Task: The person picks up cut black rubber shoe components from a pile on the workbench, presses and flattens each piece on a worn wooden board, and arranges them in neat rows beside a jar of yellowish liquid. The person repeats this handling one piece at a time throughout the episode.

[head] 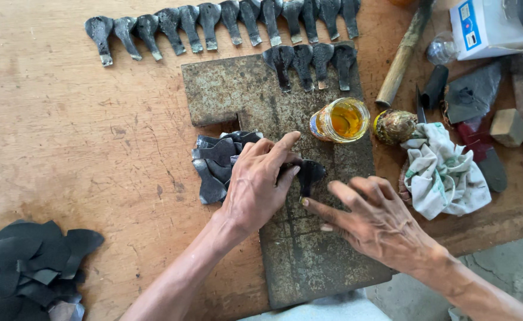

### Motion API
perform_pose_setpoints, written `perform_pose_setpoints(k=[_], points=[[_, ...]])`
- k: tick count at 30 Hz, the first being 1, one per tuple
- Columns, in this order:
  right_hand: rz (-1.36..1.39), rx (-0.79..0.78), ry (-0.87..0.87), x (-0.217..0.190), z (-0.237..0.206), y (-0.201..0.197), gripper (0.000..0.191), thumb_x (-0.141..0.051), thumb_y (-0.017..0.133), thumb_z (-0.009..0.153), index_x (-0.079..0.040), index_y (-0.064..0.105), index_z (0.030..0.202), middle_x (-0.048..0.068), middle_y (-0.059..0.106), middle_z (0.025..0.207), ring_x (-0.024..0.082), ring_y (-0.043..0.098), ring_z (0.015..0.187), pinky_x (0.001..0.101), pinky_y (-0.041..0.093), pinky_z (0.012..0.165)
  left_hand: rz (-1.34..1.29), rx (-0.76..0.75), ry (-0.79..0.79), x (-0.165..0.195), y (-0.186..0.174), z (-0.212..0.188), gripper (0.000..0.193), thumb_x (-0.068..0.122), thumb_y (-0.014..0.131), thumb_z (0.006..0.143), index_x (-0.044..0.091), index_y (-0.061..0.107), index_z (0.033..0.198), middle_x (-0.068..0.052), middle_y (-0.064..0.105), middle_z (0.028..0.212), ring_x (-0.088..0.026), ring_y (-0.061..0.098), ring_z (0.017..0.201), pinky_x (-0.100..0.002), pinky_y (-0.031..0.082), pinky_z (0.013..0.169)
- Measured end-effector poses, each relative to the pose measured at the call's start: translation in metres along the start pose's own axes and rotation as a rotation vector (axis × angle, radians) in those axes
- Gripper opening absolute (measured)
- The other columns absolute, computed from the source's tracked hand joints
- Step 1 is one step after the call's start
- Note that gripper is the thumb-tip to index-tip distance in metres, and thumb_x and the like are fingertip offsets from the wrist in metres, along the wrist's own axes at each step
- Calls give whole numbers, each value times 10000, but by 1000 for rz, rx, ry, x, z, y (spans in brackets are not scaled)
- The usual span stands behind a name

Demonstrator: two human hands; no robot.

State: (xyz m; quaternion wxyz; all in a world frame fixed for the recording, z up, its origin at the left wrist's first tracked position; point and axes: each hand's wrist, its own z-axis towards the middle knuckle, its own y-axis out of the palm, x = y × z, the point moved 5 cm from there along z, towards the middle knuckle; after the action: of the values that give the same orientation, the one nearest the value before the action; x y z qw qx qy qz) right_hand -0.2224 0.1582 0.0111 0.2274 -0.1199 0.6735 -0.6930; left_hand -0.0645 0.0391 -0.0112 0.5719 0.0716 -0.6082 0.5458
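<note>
My left hand [260,181] presses down on a black spoon-shaped leather piece [310,174] that lies on a rusty metal plate [309,255]. My right hand [373,221] lies beside it, fingers spread, its index fingertip touching the piece's narrow end. A small stack of the same black pieces [216,163] sits just left of my left hand, partly under it. An open jar of amber liquid [340,120] stands on the plate beyond the piece.
Several finished black pieces lie in a row [214,24] across the far side of the wooden table [77,131], more on the plate's far end [312,62]. A heap of black cut-outs [26,267] sits near left. Right: a crumpled rag [443,172], jar lid [395,126], wooden handle [401,56], stone blocks.
</note>
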Motion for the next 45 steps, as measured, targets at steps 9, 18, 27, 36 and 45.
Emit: perform_pose_setpoints(k=[9,18,27,36,45], points=[[1,64,168,16,17,-6,476,-473,620,917,-321,651,1367,71,453,1266,286,414,1171,456,396,1017,-10,0,12,-1,1,0,637,48,772,847,-5,516,1428,-36,764,1068,-217,641,965,-375,480,889],[74,60,148,21,18,0,492,-501,554,950,-331,574,1411,78,419,1279,267,412,1194,452,390,1058,-17,-36,-17,-2,1,3,624,43,772,855,-25,515,1419,-49,761,1040,-227,632,921,-382,470,857],[253,-6,159,10,13,0,567,-386,691,870,-259,587,1413,90,433,1294,301,438,1169,470,416,1019,6,15,28,5,-3,4,517,25,765,836,61,595,1322,-87,710,1070,-247,618,990,-381,469,885],[38,18,20,3,-2,1,519,-475,638,904,-333,591,1401,55,415,1249,257,408,1175,442,403,1002,-26,-23,-36,4,-1,7,487,31,772,830,55,588,1281,-76,694,996,-251,604,948,-397,462,865],[26,27,4,3,-3,5,540,-493,589,959,-327,530,1469,63,396,1273,240,362,1210,439,385,1035,19,-25,6,6,-3,7,436,44,766,835,23,611,1242,-108,686,1018,-274,592,965,-413,456,864]])
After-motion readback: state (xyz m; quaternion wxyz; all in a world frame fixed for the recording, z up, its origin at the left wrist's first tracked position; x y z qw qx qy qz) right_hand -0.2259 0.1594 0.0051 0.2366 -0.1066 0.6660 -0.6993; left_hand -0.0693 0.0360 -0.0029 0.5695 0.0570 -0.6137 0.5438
